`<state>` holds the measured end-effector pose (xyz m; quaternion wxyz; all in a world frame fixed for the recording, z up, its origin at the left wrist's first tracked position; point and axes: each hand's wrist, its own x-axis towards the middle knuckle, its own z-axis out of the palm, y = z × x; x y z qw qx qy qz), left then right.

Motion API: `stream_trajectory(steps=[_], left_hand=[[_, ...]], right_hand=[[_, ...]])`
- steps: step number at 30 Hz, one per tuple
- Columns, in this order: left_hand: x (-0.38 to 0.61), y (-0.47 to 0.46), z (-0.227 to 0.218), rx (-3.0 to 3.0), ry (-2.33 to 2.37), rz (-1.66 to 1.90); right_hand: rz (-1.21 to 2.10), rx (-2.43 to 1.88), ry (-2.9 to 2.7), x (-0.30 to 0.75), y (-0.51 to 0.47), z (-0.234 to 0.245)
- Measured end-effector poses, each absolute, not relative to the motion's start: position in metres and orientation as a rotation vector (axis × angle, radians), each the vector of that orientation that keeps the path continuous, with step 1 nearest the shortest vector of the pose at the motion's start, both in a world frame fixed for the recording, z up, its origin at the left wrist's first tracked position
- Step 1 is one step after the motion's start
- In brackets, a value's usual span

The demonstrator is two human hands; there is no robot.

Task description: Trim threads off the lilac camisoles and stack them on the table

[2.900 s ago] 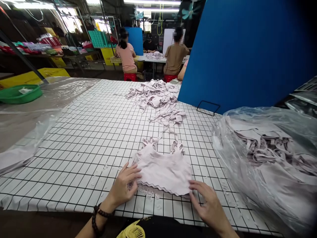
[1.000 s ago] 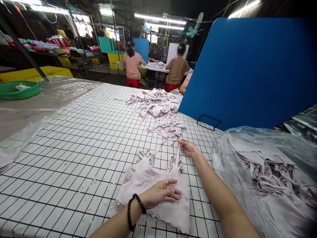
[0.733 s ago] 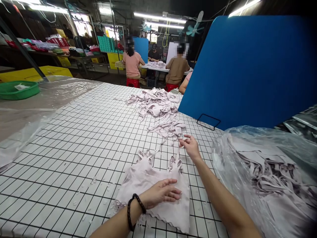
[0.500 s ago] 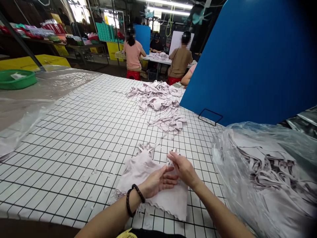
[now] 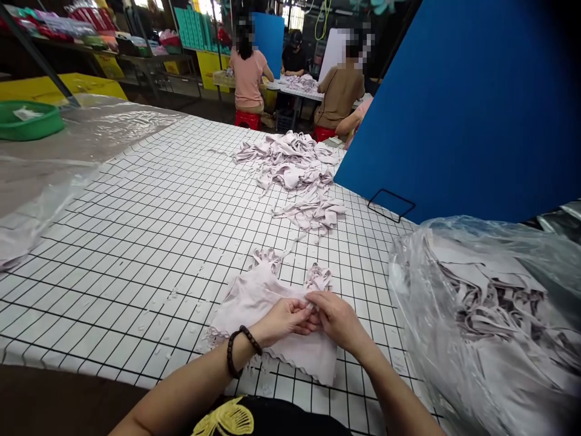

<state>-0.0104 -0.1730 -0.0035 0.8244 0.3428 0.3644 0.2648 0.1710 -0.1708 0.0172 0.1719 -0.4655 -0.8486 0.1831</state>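
Observation:
A pale pink strappy top (image 5: 258,303) lies spread on the grid-patterned cloth just in front of me, its gathered straps pointing away and its wavy hem towards me. My left hand (image 5: 288,318), with a dark bead bracelet at the wrist, is closed in a pinch over the top's right half. Against its fingertips, my right hand (image 5: 338,318) also pinches, at the upper edge below the right strap. Both seem to grip a small bit of the fabric; the fingers hide exactly what is between them.
Crumpled pink garments (image 5: 290,157) lie in heaps farther along the table (image 5: 149,242). A clear plastic bag (image 5: 408,284) of similar pieces sits at right, below a blue panel (image 5: 463,121) by a black wire stand (image 5: 390,206). A green basket (image 5: 31,121) is at left. Several people work behind.
My hands have come together: the left fingers, outstretched before, have closed, and the right hand has come down from the strap to meet them. The view has tilted down slightly.

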Motion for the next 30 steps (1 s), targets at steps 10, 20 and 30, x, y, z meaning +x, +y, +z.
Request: stream_trajectory(steps=[10, 20, 30], left_hand=[[-0.006, -0.183, -0.009, 0.983, 0.946, 0.483], [-0.009, -0.189, -0.003, 1.316, 1.186, 0.589], [-0.01, -0.182, -0.004, 1.479, 1.286, 0.523]], right_hand=[[1.048, -1.262, -2.453, 0.171, -0.158, 0.045], [0.849, -1.419, -2.461, 0.182, -0.149, 0.038], [0.455, -1.369, -2.815, 0.169, -0.145, 0.039]])
